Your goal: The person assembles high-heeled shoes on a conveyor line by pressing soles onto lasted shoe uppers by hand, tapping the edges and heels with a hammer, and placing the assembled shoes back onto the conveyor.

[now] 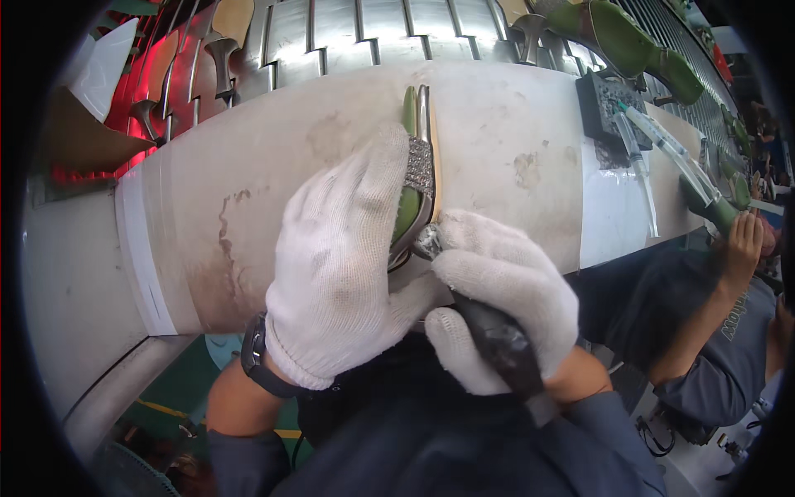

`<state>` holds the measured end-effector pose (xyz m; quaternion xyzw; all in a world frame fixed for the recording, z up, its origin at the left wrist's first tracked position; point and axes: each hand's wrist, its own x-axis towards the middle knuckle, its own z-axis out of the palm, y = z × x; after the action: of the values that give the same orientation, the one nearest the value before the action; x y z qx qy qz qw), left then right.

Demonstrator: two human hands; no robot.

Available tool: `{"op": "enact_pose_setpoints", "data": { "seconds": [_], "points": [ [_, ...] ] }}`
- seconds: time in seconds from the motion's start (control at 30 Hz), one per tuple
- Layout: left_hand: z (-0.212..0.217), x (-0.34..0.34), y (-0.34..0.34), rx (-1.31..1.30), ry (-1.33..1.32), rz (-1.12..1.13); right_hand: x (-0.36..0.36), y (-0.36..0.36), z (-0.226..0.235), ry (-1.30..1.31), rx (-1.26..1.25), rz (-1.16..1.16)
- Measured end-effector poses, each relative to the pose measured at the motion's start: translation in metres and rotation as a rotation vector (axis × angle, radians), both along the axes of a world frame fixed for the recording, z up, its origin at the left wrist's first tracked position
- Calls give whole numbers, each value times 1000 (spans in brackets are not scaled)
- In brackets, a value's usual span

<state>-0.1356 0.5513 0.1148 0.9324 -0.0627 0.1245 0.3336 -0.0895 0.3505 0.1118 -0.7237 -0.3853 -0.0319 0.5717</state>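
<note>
A shoe on a green last (407,214), with a silvery edge, a glittery grey strap (420,166) and a tan sole edge, lies lengthwise on the worktable's pale cover. My left hand (339,257), in a white knit glove, is closed around its left side. My right hand (505,290), gloved alike, grips a tool with a dark, worn handle (501,344). The tool's rounded silvery end (427,242) touches or sits very near the shoe's lower part, just beside my right fingertips. Part of the shoe's near end is hidden by my hands.
Beyond the table runs a metal slat conveyor (339,33) carrying heeled shoe parts (232,21) and green lasts (613,41). At right are a dark spongy block (603,108), two syringes (636,157), (671,149) and white paper (609,215). A co-worker's hand (745,240) holds a green last.
</note>
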Motion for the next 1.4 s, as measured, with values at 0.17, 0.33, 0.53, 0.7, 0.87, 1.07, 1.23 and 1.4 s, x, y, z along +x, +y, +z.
{"op": "enact_pose_setpoints", "data": {
  "seconds": [0.17, 0.33, 0.53, 0.7, 0.87, 1.07, 1.23, 1.4],
  "points": [
    [-14, -4, 7, 45, -138, -44, -29, 16, -4, -54, -19, -61],
    [-12, -10, 10, 57, -153, -86, -28, 2, 1, 190, -17, 198],
    [-15, -28, 26, -13, -98, -63, -17, -4, -7, 46, -24, 145],
    [-25, -29, 29, -26, -148, -77, -20, -3, -7, 59, -87, 104],
    [-23, -28, 33, -65, -91, -77, -8, 5, 25, -47, -358, 155],
    [-28, -29, 32, -85, -104, -59, -15, 8, 25, 206, -260, 116],
    [-25, -32, 32, -76, -96, -56, -30, 6, 18, 236, -202, 76],
    [-27, -33, 32, -63, -113, -52, -32, 7, 9, 156, -193, 155]
  ]
}}
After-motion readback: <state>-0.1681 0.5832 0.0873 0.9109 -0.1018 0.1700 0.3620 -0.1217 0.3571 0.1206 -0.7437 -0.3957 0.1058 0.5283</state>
